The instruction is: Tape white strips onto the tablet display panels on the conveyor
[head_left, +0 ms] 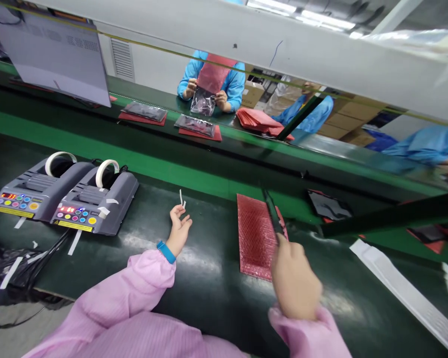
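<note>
My left hand [178, 229], with a blue band at the wrist, is raised over the bench left of centre. A short strip of white tape [181, 198] stands up from its pinched fingertips. In my right hand [296, 281] is a dark, thin, flat thing [272, 211], seen nearly edge-on and blurred; I cannot make out its kind. It stands tilted over the right side of a red bubble-wrap bag [254, 238] that lies on the bench. Part of the bag's right edge is hidden behind the dark thing and my hand.
Two grey tape dispensers [114, 214] with white rolls stand at left, tape ends hanging out. Beyond runs a green conveyor belt [164, 171]. Packed items on red bags [197, 127] lie behind it. A co-worker [188, 74] holds a red bag. A white strip [403, 293] lies at right.
</note>
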Tool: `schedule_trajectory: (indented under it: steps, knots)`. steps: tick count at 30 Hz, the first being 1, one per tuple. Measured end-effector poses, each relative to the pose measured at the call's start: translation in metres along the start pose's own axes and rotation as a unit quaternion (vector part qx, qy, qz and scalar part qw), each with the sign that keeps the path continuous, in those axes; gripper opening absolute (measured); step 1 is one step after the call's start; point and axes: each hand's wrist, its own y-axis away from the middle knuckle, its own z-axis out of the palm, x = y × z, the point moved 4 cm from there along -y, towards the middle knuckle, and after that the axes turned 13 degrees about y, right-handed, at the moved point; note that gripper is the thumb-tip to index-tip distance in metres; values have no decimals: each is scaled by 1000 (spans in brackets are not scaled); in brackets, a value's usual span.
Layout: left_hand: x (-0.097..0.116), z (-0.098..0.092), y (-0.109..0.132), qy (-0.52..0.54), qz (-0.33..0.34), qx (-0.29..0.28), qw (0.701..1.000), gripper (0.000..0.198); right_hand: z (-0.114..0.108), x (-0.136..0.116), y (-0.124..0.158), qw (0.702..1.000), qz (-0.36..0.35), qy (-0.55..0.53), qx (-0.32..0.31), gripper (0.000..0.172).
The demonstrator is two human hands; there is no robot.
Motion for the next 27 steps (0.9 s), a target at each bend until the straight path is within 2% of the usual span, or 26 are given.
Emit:
schedule_trajectory:
  steps: [3,5,7,9,12,14,17,19,21,27]
  knots:
    - [0,-2,-1,-1,6,2,1000,52,42,-29,13,988,-131,-62,-59,44]
    - [-1,-3,-2,-1,7,0,1000,51,64,-26,16,973,-163,-139,-88,48]
    - [-1,-4,-3,0,5,-4,1000,50,81,-4,10,967,-129,-199,-98,53]
    - [-1,-4,-4,-1,6,-8,1000,50,101,28,-1,968,-50,-226,-97,57]
    - [-2,-5,-5,-1,6,-11,1000,49,144,68,-15,969,72,-211,-110,67]
    - [-3,-5,-5,7,-5,-19,1000,48,175,76,-18,965,98,-199,-141,73]
    - [-2,-3,-2,16,-16,-39,999,46,201,62,-17,960,61,-235,-142,75]
    - [2,0,3,18,-14,-55,998,45,200,42,-13,958,33,-263,-111,79]
    - [8,3,11,21,-16,-78,997,42,186,16,-5,956,10,-278,-89,81]
    - [35,3,51,30,-19,-159,987,22,119,-62,26,961,-47,-262,-70,73]
